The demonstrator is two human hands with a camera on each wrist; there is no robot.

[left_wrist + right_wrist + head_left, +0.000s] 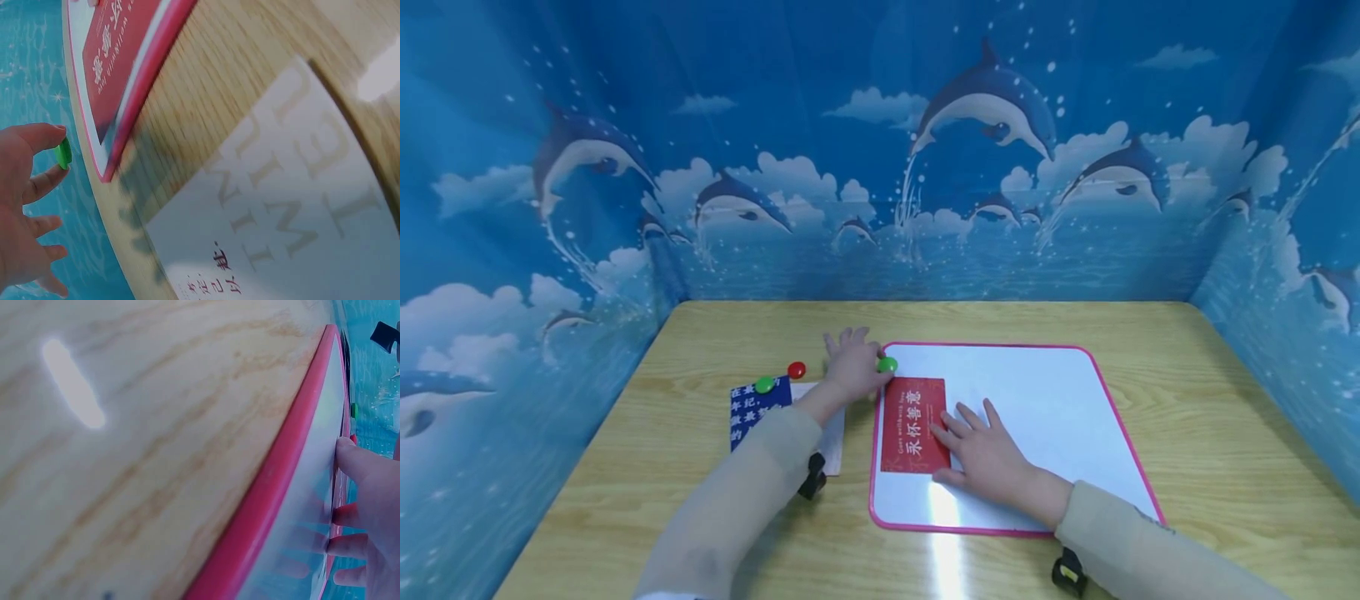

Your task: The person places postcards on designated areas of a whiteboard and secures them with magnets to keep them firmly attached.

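Note:
Between thumb and forefinger my left hand [852, 368] pinches a round green magnet [887, 365], close over the top left corner of a pink-edged whiteboard [1037, 408]. The same green magnet [64, 153] is seen edge-on in the left wrist view, its other fingers spread. A red card [904, 425] with white Chinese writing lies along the board's left side, just below that magnet. My right hand [988, 454] has its fingers spread, the tips resting on the card's right edge. In the right wrist view, the right hand [375, 487] reaches over the board from its near side.
Left of the board, a blue card [745, 417] with white writing lies on the table [647, 492], a second green magnet [764, 384] on its top. A white card [832, 442] lies partly under my left forearm. A red magnet [797, 370] sits behind them. A dolphin-print curtain [820, 167] encloses the table.

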